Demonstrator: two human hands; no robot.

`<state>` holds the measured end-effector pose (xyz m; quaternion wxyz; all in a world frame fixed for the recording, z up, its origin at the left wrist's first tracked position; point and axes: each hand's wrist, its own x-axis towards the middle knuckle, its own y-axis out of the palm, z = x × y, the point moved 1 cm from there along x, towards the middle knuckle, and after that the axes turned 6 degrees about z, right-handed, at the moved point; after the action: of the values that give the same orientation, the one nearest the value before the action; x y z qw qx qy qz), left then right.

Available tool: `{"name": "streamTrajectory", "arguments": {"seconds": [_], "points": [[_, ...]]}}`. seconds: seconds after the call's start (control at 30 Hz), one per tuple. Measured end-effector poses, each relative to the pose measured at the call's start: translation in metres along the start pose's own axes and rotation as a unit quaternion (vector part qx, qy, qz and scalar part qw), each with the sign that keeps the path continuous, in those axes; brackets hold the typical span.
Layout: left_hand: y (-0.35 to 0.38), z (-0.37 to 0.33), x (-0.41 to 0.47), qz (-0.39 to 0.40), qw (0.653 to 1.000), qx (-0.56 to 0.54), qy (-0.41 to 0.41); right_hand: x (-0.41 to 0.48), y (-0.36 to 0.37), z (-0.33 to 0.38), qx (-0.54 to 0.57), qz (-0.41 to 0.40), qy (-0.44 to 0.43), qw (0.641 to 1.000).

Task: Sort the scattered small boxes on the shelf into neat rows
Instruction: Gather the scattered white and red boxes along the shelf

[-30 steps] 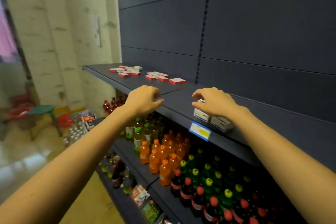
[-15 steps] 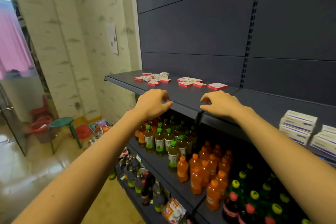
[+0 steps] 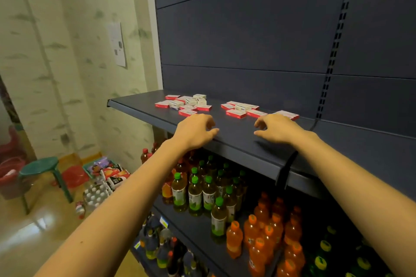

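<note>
Several small red-and-white boxes lie scattered on the dark shelf point(image 3: 139, 108) in two loose clusters: a left cluster point(image 3: 186, 103) and a right cluster point(image 3: 242, 109), with one more box point(image 3: 289, 114) further right. My left hand point(image 3: 194, 131) hovers over the shelf's front edge just in front of the left cluster, fingers loosely curled, holding nothing. Over the shelf beside the rightmost box is my right hand point(image 3: 278, 129), also loosely curled and empty.
Below the shelf stand rows of green-capped bottles point(image 3: 202, 191) and orange bottles point(image 3: 265, 231). A green stool point(image 3: 41, 167), a red basket point(image 3: 75, 176) and packs of goods lie on the floor at left. The wall at left bears a paper notice point(image 3: 117, 44).
My view and both hands have shifted left along the shelf, away from the white-and-blue boxes, toward the red-and-white clusters. My right hand let go of the white box it touched.
</note>
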<state>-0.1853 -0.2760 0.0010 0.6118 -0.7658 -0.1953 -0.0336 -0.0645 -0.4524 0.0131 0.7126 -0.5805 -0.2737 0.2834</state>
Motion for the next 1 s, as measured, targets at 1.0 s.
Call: {"name": "streamTrajectory", "arguments": {"seconds": [1.0], "points": [[0.056, 0.071, 0.246, 0.176, 0.948, -0.019, 0.266, 0.157, 0.005, -0.055, -0.102, -0.016, 0.219, 0.970]]}}
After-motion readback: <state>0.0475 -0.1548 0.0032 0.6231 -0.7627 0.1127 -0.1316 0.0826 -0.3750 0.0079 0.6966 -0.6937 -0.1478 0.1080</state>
